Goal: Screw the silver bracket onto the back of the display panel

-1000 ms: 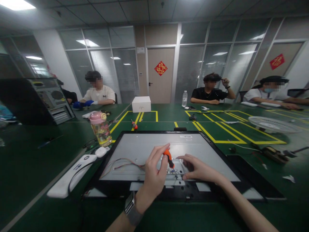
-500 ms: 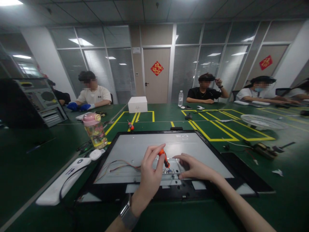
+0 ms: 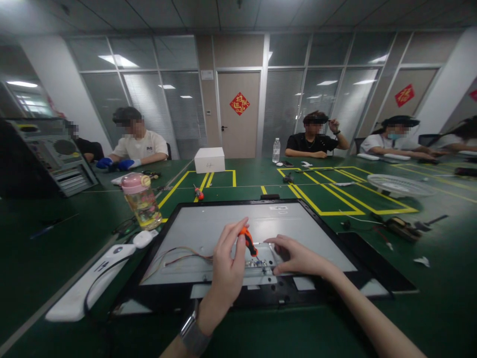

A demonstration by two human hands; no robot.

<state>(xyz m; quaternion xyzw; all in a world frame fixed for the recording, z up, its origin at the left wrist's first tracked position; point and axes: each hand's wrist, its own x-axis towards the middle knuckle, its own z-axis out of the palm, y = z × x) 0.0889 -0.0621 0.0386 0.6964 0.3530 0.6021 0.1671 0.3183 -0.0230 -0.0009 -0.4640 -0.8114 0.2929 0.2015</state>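
A flat display panel with a black frame lies back-up on the table in front of me. My left hand is closed on an orange and black screwdriver, which tilts with its tip down at a small row of connectors on a metal bracket. Thin coloured wires run left from there, partly behind my left hand. My right hand rests at the bracket's right end, thumb and forefinger apart around its edge. Whether the fingers grip it firmly is hard to see.
A white power strip and a pink-lidded bottle stand left of the panel. Beyond it are a red screwdriver and a white box. A black slab lies at right. Several people sit across the green table.
The whole view has shifted slightly. The screwdriver stays in my left hand with its tip at the connectors, and my right hand keeps its place on the bracket.
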